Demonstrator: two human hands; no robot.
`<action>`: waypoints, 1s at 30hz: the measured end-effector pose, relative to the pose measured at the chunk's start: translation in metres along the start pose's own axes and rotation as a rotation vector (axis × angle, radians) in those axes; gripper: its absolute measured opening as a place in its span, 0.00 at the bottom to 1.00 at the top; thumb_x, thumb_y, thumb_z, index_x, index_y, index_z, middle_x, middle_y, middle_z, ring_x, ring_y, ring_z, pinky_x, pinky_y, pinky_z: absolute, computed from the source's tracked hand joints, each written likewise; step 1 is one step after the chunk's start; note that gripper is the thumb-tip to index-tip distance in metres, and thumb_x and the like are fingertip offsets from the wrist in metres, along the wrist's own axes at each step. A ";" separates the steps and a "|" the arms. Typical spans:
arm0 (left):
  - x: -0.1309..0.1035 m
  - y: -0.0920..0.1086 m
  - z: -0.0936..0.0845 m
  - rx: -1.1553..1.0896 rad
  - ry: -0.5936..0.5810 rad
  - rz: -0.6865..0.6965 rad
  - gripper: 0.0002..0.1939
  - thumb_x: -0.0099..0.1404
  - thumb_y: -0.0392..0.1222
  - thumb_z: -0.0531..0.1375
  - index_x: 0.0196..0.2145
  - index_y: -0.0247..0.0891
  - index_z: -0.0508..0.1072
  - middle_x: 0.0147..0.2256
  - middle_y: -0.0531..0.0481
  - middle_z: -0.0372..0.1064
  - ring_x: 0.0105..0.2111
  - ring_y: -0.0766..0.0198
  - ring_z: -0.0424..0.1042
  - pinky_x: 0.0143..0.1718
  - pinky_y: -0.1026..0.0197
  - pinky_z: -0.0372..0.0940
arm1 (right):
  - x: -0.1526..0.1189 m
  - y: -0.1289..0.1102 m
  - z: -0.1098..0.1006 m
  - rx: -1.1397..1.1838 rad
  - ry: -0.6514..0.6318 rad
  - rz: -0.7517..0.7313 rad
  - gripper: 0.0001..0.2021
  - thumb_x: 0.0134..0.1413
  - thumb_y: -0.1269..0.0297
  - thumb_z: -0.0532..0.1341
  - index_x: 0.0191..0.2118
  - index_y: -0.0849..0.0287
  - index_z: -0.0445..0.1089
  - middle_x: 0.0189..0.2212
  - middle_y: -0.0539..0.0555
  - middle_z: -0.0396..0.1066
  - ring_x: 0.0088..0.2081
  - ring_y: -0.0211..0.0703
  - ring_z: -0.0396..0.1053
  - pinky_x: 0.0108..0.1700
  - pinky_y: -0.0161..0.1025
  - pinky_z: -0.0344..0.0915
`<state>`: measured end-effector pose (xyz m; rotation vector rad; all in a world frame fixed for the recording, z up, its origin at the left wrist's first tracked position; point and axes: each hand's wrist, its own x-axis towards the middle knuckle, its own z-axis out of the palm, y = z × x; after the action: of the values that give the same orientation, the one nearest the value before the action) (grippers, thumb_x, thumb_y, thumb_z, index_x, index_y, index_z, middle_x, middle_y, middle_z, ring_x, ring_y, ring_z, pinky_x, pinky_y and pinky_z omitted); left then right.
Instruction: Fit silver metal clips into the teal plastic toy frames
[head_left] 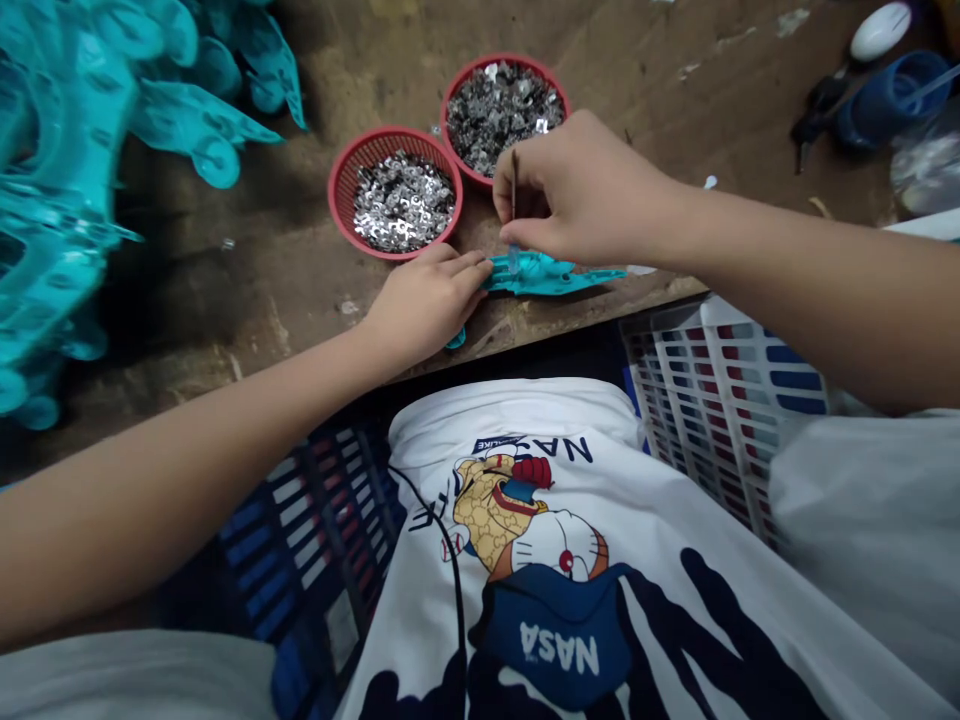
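A long teal plastic part (559, 275) lies near the front edge of the table. My left hand (433, 295) is closed over its left end, pressing it against the tabletop and hiding that end. Above the part, my right hand (581, 195) pinches a thin dark rod (514, 185) held upright. A pale, translucent piece shows at the rod's lower end, against the teal part; whether it belongs to the rod I cannot tell. Behind my hands stand a red basket (337, 200) of shiny small metal pieces and a second red basket (450, 90) of darker metal clips.
Many teal parts (82, 150) are heaped at the left of the wooden table (300, 260). A blue cup (889, 105) and a white rounded object (881, 30) sit at the far right. Below the edge are a white crate (712, 400) and a dark blue crate (300, 520).
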<state>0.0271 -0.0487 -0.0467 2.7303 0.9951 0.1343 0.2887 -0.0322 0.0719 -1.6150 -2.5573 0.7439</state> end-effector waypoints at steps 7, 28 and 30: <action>0.001 0.001 -0.006 0.013 -0.050 -0.003 0.26 0.91 0.39 0.54 0.70 0.33 0.88 0.65 0.29 0.89 0.62 0.36 0.86 0.69 0.34 0.82 | 0.002 0.005 0.004 -0.075 -0.009 -0.032 0.23 0.81 0.60 0.65 0.71 0.56 0.88 0.56 0.59 0.93 0.57 0.53 0.91 0.66 0.42 0.78; 0.001 -0.001 -0.007 -0.057 -0.054 -0.051 0.18 0.88 0.39 0.61 0.64 0.34 0.88 0.59 0.31 0.90 0.58 0.36 0.88 0.68 0.34 0.81 | -0.004 0.008 0.009 -0.269 -0.023 -0.078 0.29 0.84 0.60 0.58 0.77 0.56 0.85 0.63 0.67 0.92 0.62 0.66 0.89 0.64 0.54 0.82; 0.001 -0.002 -0.009 -0.051 -0.064 -0.056 0.17 0.88 0.40 0.62 0.61 0.34 0.89 0.58 0.31 0.90 0.58 0.35 0.88 0.68 0.34 0.81 | 0.002 0.023 0.010 -0.283 -0.003 -0.057 0.34 0.86 0.52 0.52 0.79 0.59 0.85 0.63 0.67 0.92 0.67 0.65 0.88 0.65 0.53 0.80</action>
<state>0.0256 -0.0451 -0.0388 2.6403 1.0352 0.0620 0.3046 -0.0260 0.0527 -1.5987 -2.8027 0.3935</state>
